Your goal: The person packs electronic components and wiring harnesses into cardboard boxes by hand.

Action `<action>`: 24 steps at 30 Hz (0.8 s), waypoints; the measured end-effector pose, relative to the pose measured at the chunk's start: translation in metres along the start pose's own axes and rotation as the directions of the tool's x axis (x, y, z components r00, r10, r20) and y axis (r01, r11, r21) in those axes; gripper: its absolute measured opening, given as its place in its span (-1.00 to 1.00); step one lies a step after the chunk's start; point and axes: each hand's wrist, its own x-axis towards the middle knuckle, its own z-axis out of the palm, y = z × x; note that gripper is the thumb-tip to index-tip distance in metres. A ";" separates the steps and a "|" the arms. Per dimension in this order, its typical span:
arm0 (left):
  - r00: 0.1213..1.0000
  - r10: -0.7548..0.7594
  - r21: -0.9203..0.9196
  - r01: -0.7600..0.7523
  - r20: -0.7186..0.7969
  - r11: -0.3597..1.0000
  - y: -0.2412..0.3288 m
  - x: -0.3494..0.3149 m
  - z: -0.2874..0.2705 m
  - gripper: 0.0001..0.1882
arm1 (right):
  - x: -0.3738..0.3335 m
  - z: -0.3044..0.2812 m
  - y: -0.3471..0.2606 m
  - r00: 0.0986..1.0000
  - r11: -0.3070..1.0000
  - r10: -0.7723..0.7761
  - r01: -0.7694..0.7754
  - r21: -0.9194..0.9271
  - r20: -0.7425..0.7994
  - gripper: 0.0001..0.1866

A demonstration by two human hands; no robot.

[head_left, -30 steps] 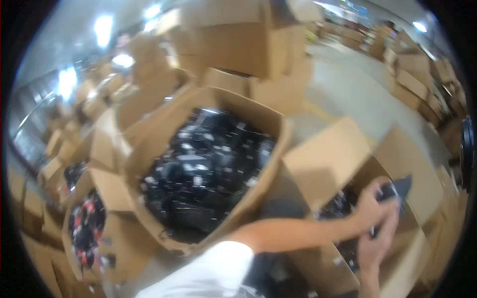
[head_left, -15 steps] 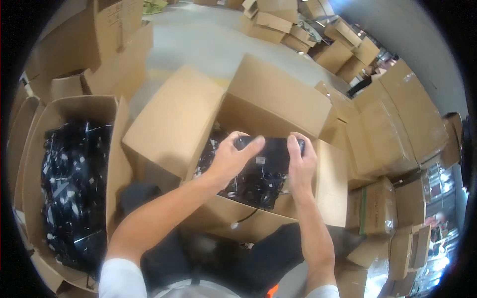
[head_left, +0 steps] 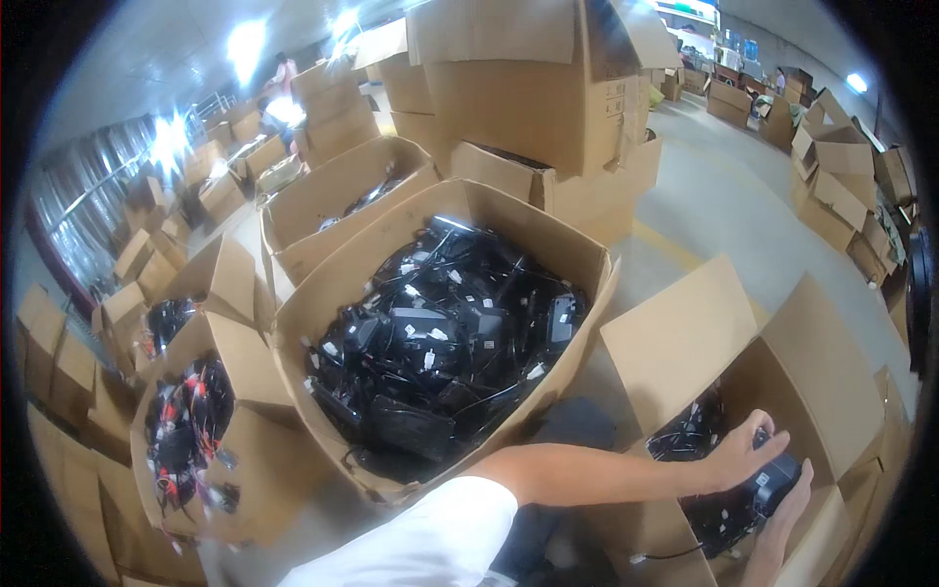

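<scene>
At the right of the head view, a black box-shaped electronic device (head_left: 778, 481) with a small pale label is held between my two hands. My left hand (head_left: 745, 454) grips its upper left end, fingers curled round the edge. On the other end, my right hand (head_left: 790, 501) is closed against the side, partly hidden by the device. Both hands are inside or just over an open carton (head_left: 817, 391) that holds more black devices and cables (head_left: 696, 430). A black cable with a white plug (head_left: 641, 559) hangs over the carton's near edge.
A large open carton (head_left: 293, 328) full of black devices and white-plugged cables stands to my left. Beyond it are a half-filled carton (head_left: 284, 210) and a tall box stack (head_left: 518, 108). Red and black wiring (head_left: 186, 430) fills another carton at far left. Grey floor (head_left: 685, 210) runs behind.
The view has swung to the left, so my hands and their carton now appear at the lower right. Both hands still hold the black device, which looks tilted now.
</scene>
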 end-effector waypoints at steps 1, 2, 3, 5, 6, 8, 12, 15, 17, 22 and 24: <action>0.995 0.093 0.017 -0.093 -0.026 0.996 0.007 -0.003 0.003 -0.53 | -0.002 0.000 -0.006 0.995 0.993 0.093 -0.095 0.074 0.030 -0.52; 0.981 0.188 0.032 -0.186 -0.047 0.982 0.011 -0.007 0.008 -0.54 | -0.005 -0.002 -0.012 0.982 0.972 0.179 -0.186 0.143 0.062 -0.49; 0.989 0.141 0.048 -0.139 -0.036 0.989 0.012 -0.008 0.006 -0.55 | 0.018 -0.022 0.009 0.989 0.983 0.131 -0.139 0.119 0.073 -0.48; 0.996 0.085 0.072 -0.083 -0.026 0.994 0.010 -0.006 -0.002 -0.56 | 0.014 -0.014 0.014 0.995 0.990 0.091 -0.095 0.103 0.046 -0.48; 1.000 0.022 0.093 -0.021 -0.011 0.995 0.008 -0.005 -0.004 -0.57 | 0.011 -0.012 0.015 0.998 0.995 0.054 -0.055 0.086 0.011 -0.48; 1.000 -0.026 0.052 0.026 0.006 0.998 0.007 -0.005 -0.007 -0.55 | 0.006 -0.004 0.005 1.000 0.995 0.029 -0.028 0.099 -0.009 -0.51; 0.943 0.029 -0.331 0.088 0.332 0.939 0.006 -0.004 -0.015 -0.40 | 0.003 -0.014 -0.018 0.970 0.966 -0.238 0.232 -0.110 -0.043 -0.57; 0.879 -0.068 -0.195 0.179 0.472 0.964 0.012 -0.003 -0.011 -0.45 | -0.008 -0.029 -0.033 0.959 0.963 -0.263 0.267 0.028 -0.106 -0.53; 0.860 0.266 0.106 -0.343 0.434 0.933 0.027 0.003 -0.009 -0.44 | 0.002 -0.060 -0.048 0.974 0.989 -0.109 0.085 0.123 0.198 -0.55; 0.419 0.743 0.248 -0.908 0.521 0.338 0.061 0.019 -0.036 -0.70 | -0.007 -0.028 -0.082 0.908 0.970 0.139 -0.206 0.133 0.395 -0.67; 0.378 0.710 0.339 -0.918 0.594 0.205 0.056 0.021 -0.053 -0.66 | -0.004 -0.011 -0.082 0.837 0.945 0.263 -0.324 0.048 0.481 -0.67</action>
